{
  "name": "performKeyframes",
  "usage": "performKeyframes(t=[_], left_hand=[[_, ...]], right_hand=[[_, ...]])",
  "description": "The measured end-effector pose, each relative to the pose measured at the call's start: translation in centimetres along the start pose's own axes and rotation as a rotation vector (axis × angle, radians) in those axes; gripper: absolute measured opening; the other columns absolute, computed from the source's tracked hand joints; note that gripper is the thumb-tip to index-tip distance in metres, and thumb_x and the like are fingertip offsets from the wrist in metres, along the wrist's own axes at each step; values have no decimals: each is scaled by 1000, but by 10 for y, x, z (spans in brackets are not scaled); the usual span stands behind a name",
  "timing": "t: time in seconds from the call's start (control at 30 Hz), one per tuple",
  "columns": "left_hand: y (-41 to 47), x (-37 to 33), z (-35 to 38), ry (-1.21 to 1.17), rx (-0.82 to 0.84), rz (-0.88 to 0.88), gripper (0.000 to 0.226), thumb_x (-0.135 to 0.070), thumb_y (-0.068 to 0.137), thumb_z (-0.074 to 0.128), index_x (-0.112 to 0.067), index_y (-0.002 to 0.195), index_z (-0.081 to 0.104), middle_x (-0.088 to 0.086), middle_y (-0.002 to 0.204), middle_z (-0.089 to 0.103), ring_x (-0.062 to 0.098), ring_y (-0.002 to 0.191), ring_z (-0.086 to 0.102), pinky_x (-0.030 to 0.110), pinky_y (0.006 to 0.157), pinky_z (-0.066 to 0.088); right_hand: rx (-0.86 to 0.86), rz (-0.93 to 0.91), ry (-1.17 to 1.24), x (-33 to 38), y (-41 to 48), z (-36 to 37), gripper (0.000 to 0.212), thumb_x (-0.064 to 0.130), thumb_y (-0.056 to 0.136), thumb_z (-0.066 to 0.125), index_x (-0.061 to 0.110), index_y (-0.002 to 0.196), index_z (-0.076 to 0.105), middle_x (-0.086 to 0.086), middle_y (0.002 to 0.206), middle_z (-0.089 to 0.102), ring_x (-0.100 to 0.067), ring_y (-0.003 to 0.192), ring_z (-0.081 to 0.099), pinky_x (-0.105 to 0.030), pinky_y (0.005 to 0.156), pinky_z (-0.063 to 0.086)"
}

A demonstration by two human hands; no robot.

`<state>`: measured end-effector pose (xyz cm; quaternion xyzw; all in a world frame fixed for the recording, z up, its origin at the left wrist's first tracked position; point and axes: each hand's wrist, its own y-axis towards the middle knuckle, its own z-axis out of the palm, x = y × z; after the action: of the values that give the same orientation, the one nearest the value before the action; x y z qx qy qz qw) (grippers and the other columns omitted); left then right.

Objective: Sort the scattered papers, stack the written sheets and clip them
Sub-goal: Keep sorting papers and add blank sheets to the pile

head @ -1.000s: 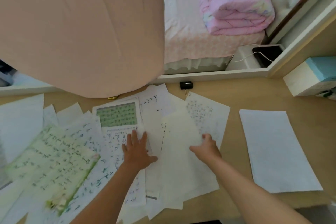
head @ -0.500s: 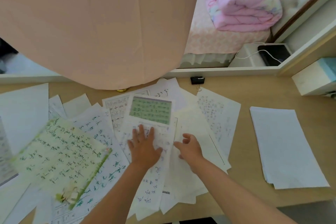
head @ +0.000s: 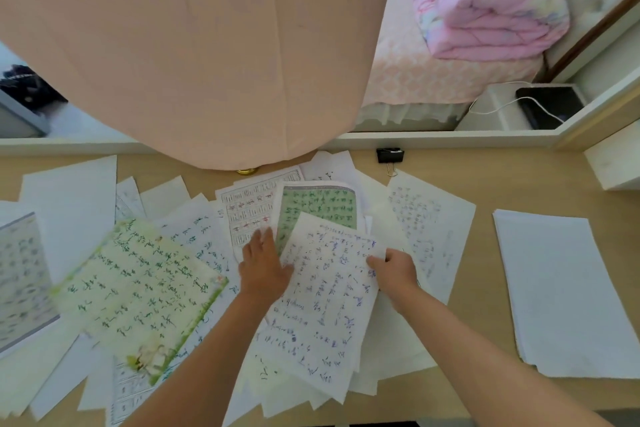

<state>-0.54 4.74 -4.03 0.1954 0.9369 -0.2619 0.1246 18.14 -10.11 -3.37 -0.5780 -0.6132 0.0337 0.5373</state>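
A green-bordered handwritten page point(head: 138, 288) lies at the left of the light wooden tabletop point(head: 485, 184). My left hand point(head: 265, 267) presses flat, fingers straight, on the scattered papers. My right hand point(head: 394, 270) pinches the right edge of a white sheet with blue handwriting point(head: 325, 305). A black binder clip point(head: 390, 155) sits behind it. A stack of blank white sheets point(head: 561, 295) lies far right.

One wide-angle view from your head looks forward and down, close over the desk point(head: 485, 184). Your left hand point(head: 265, 269) and right hand point(head: 394, 270) reach in from the bottom edge; the bed point(head: 415, 80) shows beyond the desk's far side.
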Motion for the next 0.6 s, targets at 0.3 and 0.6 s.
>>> performKeyframes(t=[0.3,0.6], left_hand=[[0,-43,11,-815,51,-290,57,-9,88,69,-8,138,41,9,123,60,30,110,60,43,94,51],[-22,-67,-8,-775,292,-79,20,-30,101,53,-22,117,62,0,113,70,20,100,67,41,91,55]], right_hand=[[-50,-103,-97,-7,14,-27,36,29,96,54,-7,92,57,-8,77,56,-20,67,51,-30,60,38],[-186,-273,-70,9,21,-58,41,35,96,57,13,70,35,-4,73,41,-18,55,38,-30,56,31]])
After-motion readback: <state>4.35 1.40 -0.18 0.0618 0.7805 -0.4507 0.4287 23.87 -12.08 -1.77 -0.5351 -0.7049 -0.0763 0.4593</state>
